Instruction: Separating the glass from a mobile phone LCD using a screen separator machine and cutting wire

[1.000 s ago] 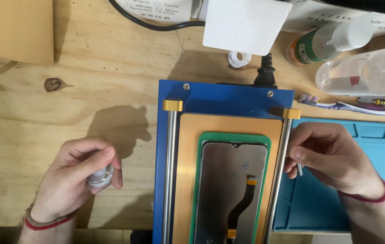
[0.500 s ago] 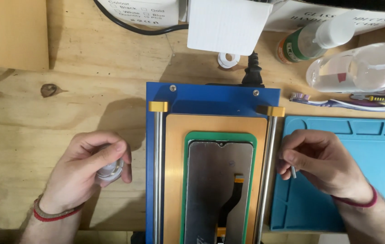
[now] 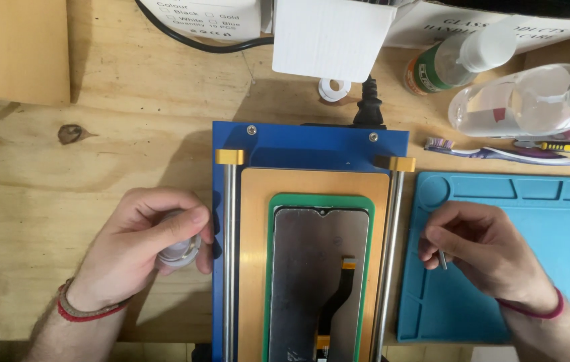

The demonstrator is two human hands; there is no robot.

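— So, where are the hands?

— Either side of the blue machine (image 3: 308,144). The left hand (image 3: 141,251) rests on the wooden bench (image 3: 44,181), just beside the machine's left rail (image 3: 229,261), with a red band at the wrist. Its fingers are curled tight around a small clear spool (image 3: 179,251), thumb over the top. What is wound on the spool cannot be told.

— And the right?

— The right hand (image 3: 482,251) lies on the teal mat (image 3: 553,228), just beside the right rail (image 3: 392,255). It is closed loosely, pinching a thin pale stick (image 3: 442,259) between thumb and forefinger; the stick's end points down out of the grip. What the stick is cannot be told.

— What sits between them?

— A tan plate (image 3: 255,268) on the machine, and on it a green frame (image 3: 322,201) around a phone screen (image 3: 305,268), lying flat with its dark back and an orange flex cable showing. Neither hand touches the screen.

— Anything behind?

— A black plug (image 3: 369,107) goes into the machine's far edge, with a white ring (image 3: 334,89) beside it. A white block (image 3: 332,37) hangs over that end. To the right, well apart from the hands, lie two clear bottles (image 3: 519,100), a toothbrush (image 3: 499,153) and a small yellow screwdriver (image 3: 556,145).
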